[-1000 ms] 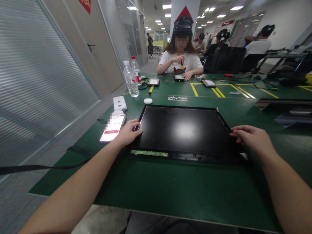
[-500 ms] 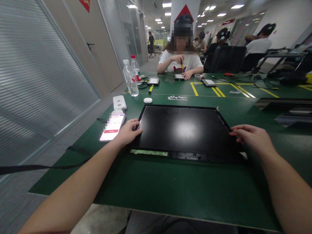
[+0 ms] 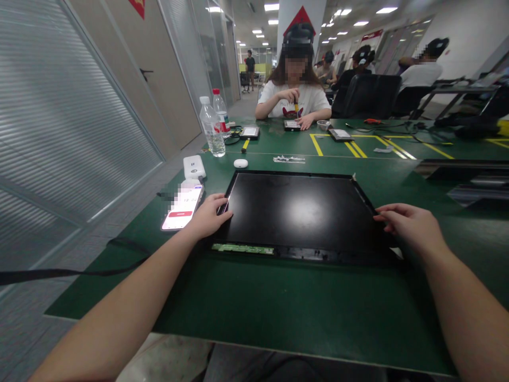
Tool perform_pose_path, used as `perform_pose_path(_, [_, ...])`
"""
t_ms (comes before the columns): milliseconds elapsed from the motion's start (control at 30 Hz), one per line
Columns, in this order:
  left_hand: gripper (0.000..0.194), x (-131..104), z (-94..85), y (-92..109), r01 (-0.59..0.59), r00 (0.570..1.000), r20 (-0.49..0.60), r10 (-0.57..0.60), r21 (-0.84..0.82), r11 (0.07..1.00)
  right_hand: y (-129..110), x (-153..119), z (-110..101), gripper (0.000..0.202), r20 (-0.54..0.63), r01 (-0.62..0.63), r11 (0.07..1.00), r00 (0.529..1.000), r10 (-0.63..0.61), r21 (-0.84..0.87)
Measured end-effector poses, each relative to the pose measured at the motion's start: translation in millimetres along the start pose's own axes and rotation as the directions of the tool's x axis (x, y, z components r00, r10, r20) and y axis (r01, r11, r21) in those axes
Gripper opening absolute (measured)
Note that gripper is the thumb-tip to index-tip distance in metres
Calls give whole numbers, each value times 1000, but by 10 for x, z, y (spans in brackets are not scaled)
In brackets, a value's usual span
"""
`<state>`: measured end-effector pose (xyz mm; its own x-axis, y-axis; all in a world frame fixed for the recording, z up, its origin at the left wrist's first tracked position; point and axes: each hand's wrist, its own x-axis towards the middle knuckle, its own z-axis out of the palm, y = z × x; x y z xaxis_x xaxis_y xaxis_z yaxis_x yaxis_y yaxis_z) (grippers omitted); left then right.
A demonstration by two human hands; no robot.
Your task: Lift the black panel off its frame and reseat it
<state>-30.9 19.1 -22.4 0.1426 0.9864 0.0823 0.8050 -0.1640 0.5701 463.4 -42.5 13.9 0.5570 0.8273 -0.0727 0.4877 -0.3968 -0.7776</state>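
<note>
Green desk (image 3: 286, 305) runs from its front edge up to the black screen panel (image 3: 298, 212), right hand (image 3: 411, 228) pinching its right side, left hand (image 3: 209, 217) touching its left side, grip unclear. Left of that, a phone (image 3: 183, 208) reads "18" and blurred digits; farther, near the left edge, bottles (image 3: 212, 130) carry illegible red labels.

Ceiling lights (image 3: 386, 10) bright, beyond the hands (image 3: 212, 216); room moderately dim. Diffuse white glare on panel (image 3: 274, 212) between hands. Counter (image 3: 278, 307) dark nearest wearer. Phone screen (image 3: 183, 207) overexposed. Distant background soft; wide-angle stretching at edges.
</note>
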Motion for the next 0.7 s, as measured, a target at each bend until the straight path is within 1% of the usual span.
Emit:
perform_pose_path(133, [61,-21,-24,27,-89,996,18,87,109,990,-1,-2,17,23,-17,54,991,998,-56,-122])
perform_pose_path(233, [64,-48,-92,59,-165,986,53,158,186,969,40,39,24,22,-24,76,982,996,-81,-171])
perform_pose_path(300, [66,-68,-164,83,-244,966,130,222,197,949,78,72,25,20,-24,78,984,996,-83,-158])
perform_pose_path(367, [64,-89,-244,106,-308,933,247,262,169,936,115,99,26,19,-18,84,989,996,-87,-124])
perform_pose_path(433, [62,-112,-318,128,-319,902,350,254,141,937,143,116,27,18,-18,96,990,995,-98,-98])
perform_pose_path(500, [64,-132,-375,145,-298,887,402,225,129,946,157,123,29,18,-16,106,990,994,-108,-98])
perform_pose_path(600, [73,-150,-419,162,-283,880,427,207,123,951,150,121,33,20,-14,95,989,995,-97,-117])
perform_pose_path(700, [75,-150,-425,171,-298,871,439,220,115,948,122,111,35,20,-16,72,988,997,-75,-135])
